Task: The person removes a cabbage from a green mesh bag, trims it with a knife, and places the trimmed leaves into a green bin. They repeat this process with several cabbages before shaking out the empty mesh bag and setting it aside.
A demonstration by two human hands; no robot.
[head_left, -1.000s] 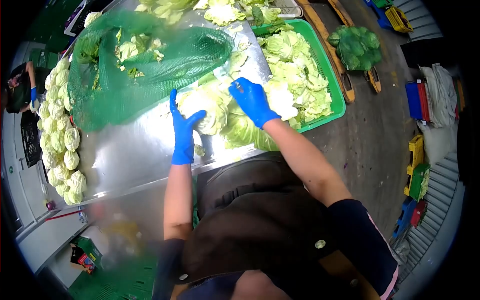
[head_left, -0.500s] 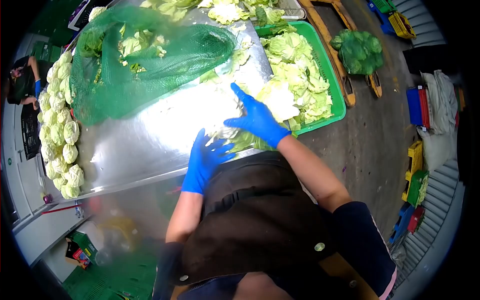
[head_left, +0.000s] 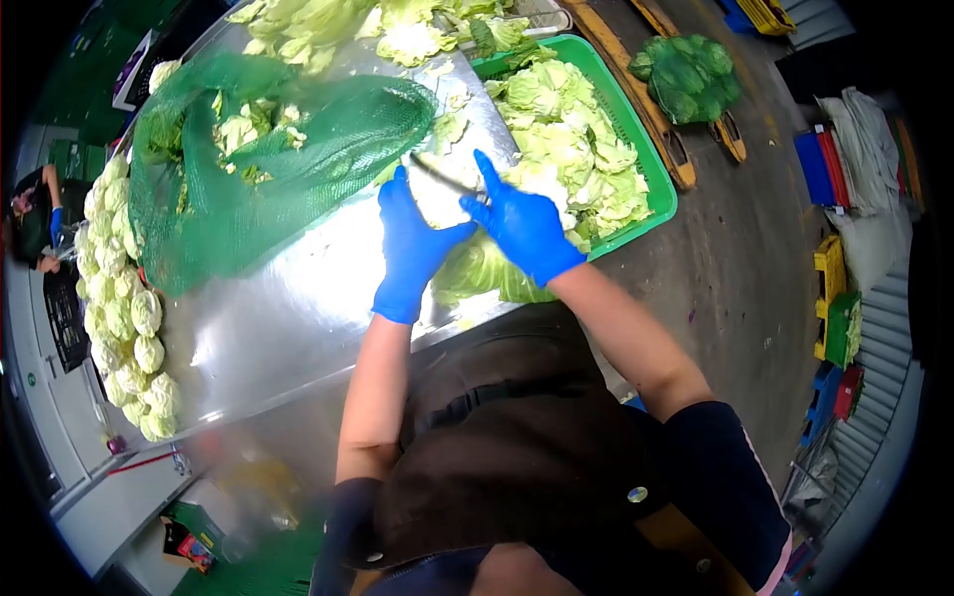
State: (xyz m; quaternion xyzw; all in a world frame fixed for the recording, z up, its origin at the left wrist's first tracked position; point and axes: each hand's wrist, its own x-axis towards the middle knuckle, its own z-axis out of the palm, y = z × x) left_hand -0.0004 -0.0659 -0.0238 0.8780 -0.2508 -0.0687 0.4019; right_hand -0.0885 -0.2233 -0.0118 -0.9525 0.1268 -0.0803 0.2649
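Observation:
My left hand, in a blue glove, curves round the left side of a pale cabbage, thumb apart from the fingers. Glare washes out much of the cabbage. From my right hand, also gloved in blue, a dark narrow knife points up and left across the cabbage; its handle is hidden by the fingers. Loose green cabbage leaves lie below both hands at the near edge of the metal table.
A green crate full of leaves stands to the right. Green netting with scraps covers the table's left half. Cabbage heads line the far left edge. Beyond the crate are a pallet jack and a netted cabbage sack. Another person is far left.
My left hand has moved up to the cabbage, and the hands are closer together. A dark blade now shows by my right hand. The view has shifted slightly.

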